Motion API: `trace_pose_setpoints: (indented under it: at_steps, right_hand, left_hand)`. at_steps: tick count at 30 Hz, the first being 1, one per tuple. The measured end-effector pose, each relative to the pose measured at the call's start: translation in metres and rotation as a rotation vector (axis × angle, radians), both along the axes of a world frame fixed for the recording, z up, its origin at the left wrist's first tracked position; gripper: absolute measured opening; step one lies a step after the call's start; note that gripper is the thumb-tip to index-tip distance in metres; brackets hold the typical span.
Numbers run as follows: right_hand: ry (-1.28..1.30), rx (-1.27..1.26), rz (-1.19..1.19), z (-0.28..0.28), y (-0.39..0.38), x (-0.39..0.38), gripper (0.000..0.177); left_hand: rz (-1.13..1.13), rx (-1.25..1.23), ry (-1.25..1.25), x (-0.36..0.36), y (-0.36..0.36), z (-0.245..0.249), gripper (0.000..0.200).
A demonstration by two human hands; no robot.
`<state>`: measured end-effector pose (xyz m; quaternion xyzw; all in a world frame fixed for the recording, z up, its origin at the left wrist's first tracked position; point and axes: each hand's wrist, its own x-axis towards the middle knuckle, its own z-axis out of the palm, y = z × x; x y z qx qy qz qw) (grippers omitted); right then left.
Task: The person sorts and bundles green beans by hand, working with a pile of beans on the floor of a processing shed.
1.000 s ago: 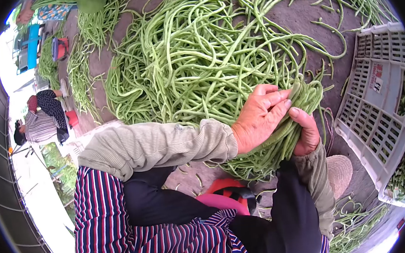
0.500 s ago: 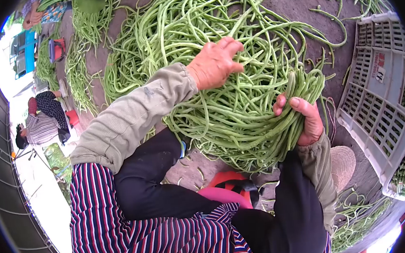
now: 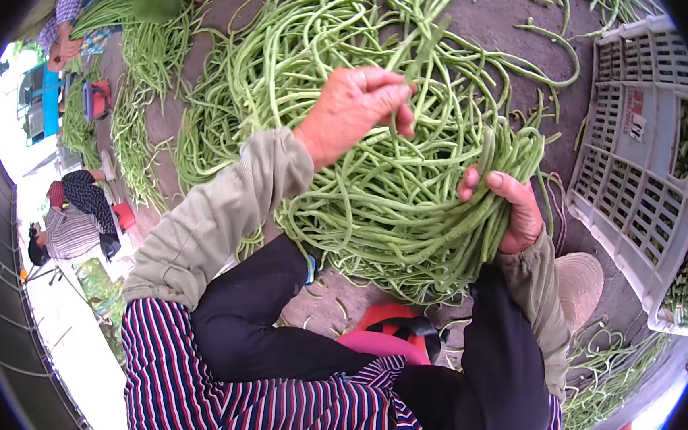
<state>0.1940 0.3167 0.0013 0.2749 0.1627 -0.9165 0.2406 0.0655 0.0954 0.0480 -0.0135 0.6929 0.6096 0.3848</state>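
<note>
Long green beans lie in a big tangled heap (image 3: 300, 65) on the ground before me. My left hand (image 3: 352, 113) is over the middle of the heap, fingers pinched on a single long bean (image 3: 427, 53), which is blurred at its upper end. On the right, my right hand (image 3: 515, 208) is wrapped round a thick bunch of long beans (image 3: 509, 153), thumb and fingertips showing at its near side. The bunch's ends stick up above that hand, and its lengths trail left into the heap. My palm is hidden behind the beans.
A white slatted plastic crate (image 3: 629, 136) with green produce stands at the right. A straw hat (image 3: 580, 289) lies below it. Under me is a red and pink seat (image 3: 390, 333). More beans (image 3: 140, 142) lie left; a person (image 3: 77, 212) sits beyond.
My left hand has drawn slightly left, and its spread fingers have closed on a long bean. My right hand keeps its hold on the bunch, nearly in place.
</note>
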Motion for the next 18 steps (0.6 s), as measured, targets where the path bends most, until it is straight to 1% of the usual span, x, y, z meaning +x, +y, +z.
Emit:
trace_pose_setpoints:
  at_steps: [1, 2, 4, 5, 6, 8, 9, 11, 12, 14, 16, 18]
  right_hand:
    - [0.018, 0.019, -0.016, 0.003, 0.0, -0.002, 0.036]
    - [-0.034, 0.058, 0.002, 0.002, 0.001, -0.001, 0.036]
    - [-0.024, 0.087, -0.018, -0.001, 0.001, -0.002, 0.033]
    - [-0.067, 0.085, 0.0, -0.005, 0.002, -0.001, 0.027]
    - [-0.054, 0.057, 0.026, -0.007, 0.004, -0.001, 0.023]
    - [-0.113, 0.028, 0.002, -0.01, 0.004, -0.002, 0.022]
    - [-0.114, 0.032, 0.001, -0.008, 0.003, -0.002, 0.022]
    - [-0.107, -0.022, -0.031, -0.005, 0.003, -0.004, 0.022]
    - [-0.107, -0.021, -0.031, -0.006, 0.003, -0.004, 0.022]
    - [-0.122, 0.033, -0.057, -0.009, 0.002, -0.003, 0.02]
    - [-0.124, 0.014, -0.069, -0.009, 0.001, -0.003, 0.021]
    - [-0.12, -0.011, -0.075, -0.008, 0.0, -0.004, 0.022]
  left_hand:
    - [0.008, 0.003, -0.064, 0.014, 0.01, 0.004, 0.028]
    - [0.013, 0.007, -0.13, 0.026, 0.019, 0.006, 0.029]
    - [-0.088, 0.041, -0.067, 0.047, 0.029, 0.005, 0.032]
    - [-0.077, 0.034, -0.091, 0.055, 0.037, 0.01, 0.034]
    - [-0.09, 0.002, -0.062, 0.064, 0.038, 0.007, 0.038]
    - [-0.108, -0.021, 0.019, 0.077, 0.04, 0.005, 0.043]
    - [-0.108, -0.017, 0.018, 0.08, 0.042, 0.007, 0.043]
    - [-0.324, -0.212, 0.334, 0.083, 0.044, 0.01, 0.049]
    - [-0.324, -0.211, 0.333, 0.086, 0.045, 0.009, 0.049]
    - [-0.296, -0.133, 0.568, 0.092, 0.049, 0.004, 0.054]
    - [-0.339, -0.152, 0.612, 0.092, 0.052, 0.001, 0.056]
    - [-0.4, -0.228, 0.87, 0.094, 0.054, -0.005, 0.059]
